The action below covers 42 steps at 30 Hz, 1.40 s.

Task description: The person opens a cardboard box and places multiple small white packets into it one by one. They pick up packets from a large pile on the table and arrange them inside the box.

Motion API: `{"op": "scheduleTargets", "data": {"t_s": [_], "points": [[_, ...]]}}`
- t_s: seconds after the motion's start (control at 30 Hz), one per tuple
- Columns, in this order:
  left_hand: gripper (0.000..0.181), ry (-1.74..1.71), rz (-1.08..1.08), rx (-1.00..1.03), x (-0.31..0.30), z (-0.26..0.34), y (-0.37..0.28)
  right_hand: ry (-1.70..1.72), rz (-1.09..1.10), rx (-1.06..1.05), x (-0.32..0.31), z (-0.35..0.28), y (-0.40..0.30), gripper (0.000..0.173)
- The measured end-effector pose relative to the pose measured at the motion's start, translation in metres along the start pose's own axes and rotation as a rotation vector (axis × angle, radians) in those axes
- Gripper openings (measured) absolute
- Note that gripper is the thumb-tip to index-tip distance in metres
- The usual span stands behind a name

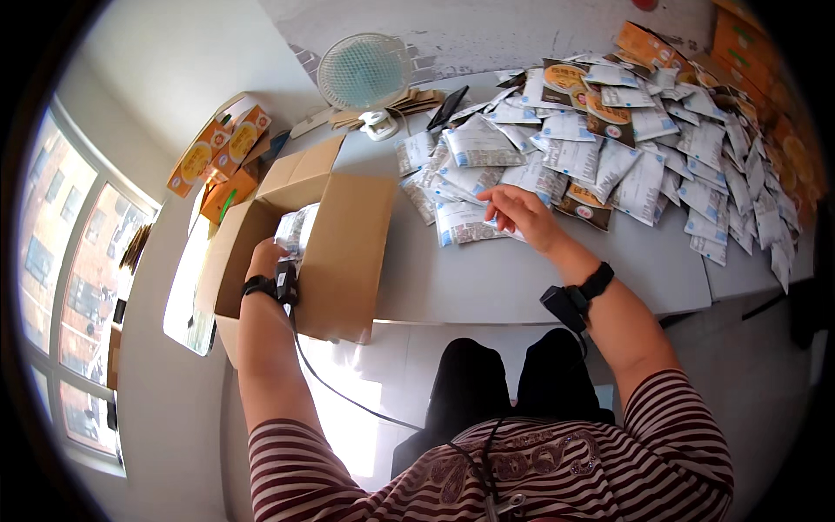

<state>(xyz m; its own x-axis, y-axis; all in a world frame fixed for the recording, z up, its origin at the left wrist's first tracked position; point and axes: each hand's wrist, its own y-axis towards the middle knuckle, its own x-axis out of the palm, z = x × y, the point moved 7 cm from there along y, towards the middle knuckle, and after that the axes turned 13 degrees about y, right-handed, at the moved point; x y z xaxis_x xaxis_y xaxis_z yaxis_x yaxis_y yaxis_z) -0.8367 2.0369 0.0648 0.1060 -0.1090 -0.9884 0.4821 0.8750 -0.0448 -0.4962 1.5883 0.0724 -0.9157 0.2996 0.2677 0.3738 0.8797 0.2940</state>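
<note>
My left hand (266,258) reaches into an open cardboard box (346,254) at the left, its fingers on a white printed packet (297,230) inside the box. The box's flaps stand out to the sides, and its bottom is hidden. My right hand (518,212) hovers at the near edge of a large heap of sealed packets (561,156). Its fingers are partly curled above a white packet (466,223), and I cannot tell whether they touch it. Most packets are white with blue and grey print; a few are brown and orange (610,119).
A clip-on fan (364,72) stands at the back of the grey table (548,280), beside flattened cardboard (417,104) and a dark flat device (449,106). Orange cartons (225,147) stand behind the box; more orange cartons (750,55) are at the right. A cable runs from my left wrist.
</note>
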Motion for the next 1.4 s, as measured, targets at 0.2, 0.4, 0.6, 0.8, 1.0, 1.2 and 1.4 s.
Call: {"op": "scheduleTargets", "data": {"t_s": [0.2,0.4,0.6,0.8,1.0,1.2,1.4], "points": [[0.037,-0.667,0.593,-0.122,-0.075,-0.017,0.004,0.08,-0.014,-0.036,0.012,-0.004,0.005,0.043],[0.022,-0.818,0.187,0.233,-0.082,0.215,-0.04,0.043,0.04,-0.048,-0.006,-0.004,-0.001,0.044],[0.03,-0.712,-0.123,0.318,-0.014,0.349,-0.057,0.063,0.07,-0.067,-0.013,-0.004,0.002,0.042],[0.042,-0.895,-0.125,0.164,0.033,0.394,-0.026,0.04,0.078,-0.048,-0.014,-0.002,0.003,0.036],[0.03,-1.054,-0.049,0.2,0.037,0.409,-0.02,0.029,0.085,-0.094,-0.012,-0.002,0.006,0.037],[0.016,-1.113,-0.041,0.232,0.03,0.403,-0.027,0.075,0.065,0.038,-0.011,0.005,0.003,0.037],[0.019,-1.083,0.335,0.431,0.008,0.398,-0.09,0.337,0.139,0.228,-0.014,0.016,0.001,0.042]]}}
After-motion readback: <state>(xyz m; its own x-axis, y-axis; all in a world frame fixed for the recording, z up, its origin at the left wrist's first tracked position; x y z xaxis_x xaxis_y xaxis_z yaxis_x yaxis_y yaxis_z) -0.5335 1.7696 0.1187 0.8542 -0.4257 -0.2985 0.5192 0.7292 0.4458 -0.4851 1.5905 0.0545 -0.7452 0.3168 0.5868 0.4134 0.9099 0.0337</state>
